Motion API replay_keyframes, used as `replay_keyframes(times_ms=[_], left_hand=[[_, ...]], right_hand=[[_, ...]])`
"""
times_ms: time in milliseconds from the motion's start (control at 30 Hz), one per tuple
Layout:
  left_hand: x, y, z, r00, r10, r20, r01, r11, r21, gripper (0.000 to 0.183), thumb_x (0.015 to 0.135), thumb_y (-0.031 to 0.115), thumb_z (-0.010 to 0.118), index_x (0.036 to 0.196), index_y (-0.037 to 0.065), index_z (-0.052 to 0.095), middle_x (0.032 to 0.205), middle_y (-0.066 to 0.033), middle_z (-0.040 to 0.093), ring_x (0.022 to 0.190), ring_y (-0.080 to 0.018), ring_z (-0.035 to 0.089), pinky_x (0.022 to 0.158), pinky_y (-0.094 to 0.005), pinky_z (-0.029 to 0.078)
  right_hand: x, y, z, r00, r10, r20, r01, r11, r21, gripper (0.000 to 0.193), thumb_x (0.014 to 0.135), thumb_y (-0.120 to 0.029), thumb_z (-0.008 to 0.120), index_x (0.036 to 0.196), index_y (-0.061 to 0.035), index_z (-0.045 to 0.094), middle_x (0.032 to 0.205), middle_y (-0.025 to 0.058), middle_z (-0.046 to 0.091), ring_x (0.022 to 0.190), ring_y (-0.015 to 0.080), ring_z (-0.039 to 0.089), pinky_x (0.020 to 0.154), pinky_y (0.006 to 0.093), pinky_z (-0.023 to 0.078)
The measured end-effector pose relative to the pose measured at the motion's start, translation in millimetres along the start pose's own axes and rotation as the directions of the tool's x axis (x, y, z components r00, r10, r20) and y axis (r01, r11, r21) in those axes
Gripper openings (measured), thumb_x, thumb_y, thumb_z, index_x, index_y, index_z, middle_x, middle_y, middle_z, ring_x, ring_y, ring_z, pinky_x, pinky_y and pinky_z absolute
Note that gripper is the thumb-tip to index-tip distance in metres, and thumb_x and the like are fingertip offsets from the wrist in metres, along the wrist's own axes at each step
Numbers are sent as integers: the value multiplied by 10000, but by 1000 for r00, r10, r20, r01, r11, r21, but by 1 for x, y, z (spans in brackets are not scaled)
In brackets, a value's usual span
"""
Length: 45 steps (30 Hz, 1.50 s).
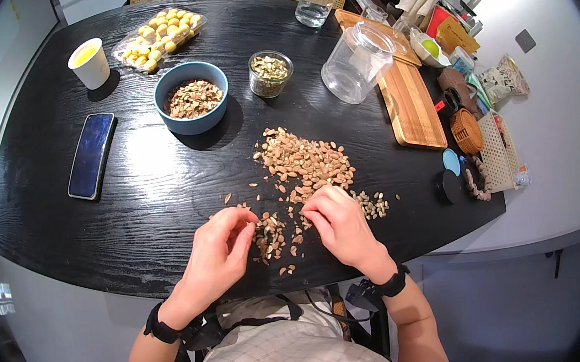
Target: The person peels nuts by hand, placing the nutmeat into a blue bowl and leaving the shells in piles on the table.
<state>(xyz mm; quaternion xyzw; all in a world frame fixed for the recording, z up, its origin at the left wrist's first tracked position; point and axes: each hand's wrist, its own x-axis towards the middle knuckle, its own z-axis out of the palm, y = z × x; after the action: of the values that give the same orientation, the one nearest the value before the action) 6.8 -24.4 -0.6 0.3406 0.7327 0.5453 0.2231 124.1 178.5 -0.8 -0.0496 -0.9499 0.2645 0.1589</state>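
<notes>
My left hand [223, 249] and my right hand [337, 222] rest on the near edge of a black table [142, 198], fingertips curled toward each other. A small heap of brown shell bits [270, 235] lies between them. The right fingertips pinch something small at the edge of a larger pile of tan seeds [306, 161]; what it is I cannot make out. The left fingers are bent, touching the shell heap. A little cluster of pale peeled kernels [373, 204] lies just right of my right hand.
A blue bowl of shells [191, 95], a small glass jar of green kernels [270, 72], a tipped clear plastic jar [357, 62], a wooden board [409, 99], a phone [91, 155], a paper cup [89, 63], a tray of yellow snacks [160, 37] and a drinking glass [315, 4] stand beyond.
</notes>
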Motion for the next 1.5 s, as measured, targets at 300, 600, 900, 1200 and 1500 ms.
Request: replay_keyframes(times_ms=[300, 600, 900, 1200, 1500], left_hand=[[5, 4, 10, 998, 34, 57, -34, 999, -1, 89, 891, 17, 559, 966, -17, 592, 759, -58, 575, 612, -90, 510, 560, -230, 425], [7, 6, 15, 992, 4, 130, 1, 999, -41, 104, 924, 70, 543, 961, -12, 595, 718, -22, 558, 615, -60, 478, 556, -223, 413], [13, 6, 19, 951, -58, 302, 124, 971, -204, 238, 999, 197, 460, 854, 20, 527, 693, 24, 500, 629, -41, 434, 537, -207, 370], [9, 7, 20, 921, -121, 369, 354, 653, -669, 219, 1014, 200, 419, 864, 65, 503, 732, 33, 488, 632, -31, 444, 546, -176, 367], [6, -4, 22, 891, -8, 454, 414, 425, -805, 231, 1005, 224, 445, 831, 75, 476, 727, 24, 459, 614, -52, 374, 527, -189, 288]], right_hand=[[0, 10, -3, 993, 17, -120, -24, 998, -62, 73, 762, -8, 645, 824, -9, 606, 834, 115, 558, 808, 305, 556, 720, 386, 457], [4, -4, -5, 988, 138, -71, -130, 985, 114, 52, 809, 4, 618, 848, 12, 585, 838, 107, 555, 765, 241, 564, 676, 335, 464], [9, -43, -15, 990, 91, 107, -126, 909, 398, 62, 840, -13, 631, 890, 20, 615, 878, 94, 593, 752, 167, 578, 650, 280, 467], [1, -44, 3, 944, 327, 52, -248, 594, 765, 137, 845, 47, 629, 976, 38, 669, 969, 99, 646, 873, 132, 611, 778, 244, 490], [3, -44, 11, 912, 330, 243, -322, 208, 924, 139, 875, 35, 601, 1001, 49, 657, 911, 70, 627, 815, 108, 581, 689, 221, 456]])
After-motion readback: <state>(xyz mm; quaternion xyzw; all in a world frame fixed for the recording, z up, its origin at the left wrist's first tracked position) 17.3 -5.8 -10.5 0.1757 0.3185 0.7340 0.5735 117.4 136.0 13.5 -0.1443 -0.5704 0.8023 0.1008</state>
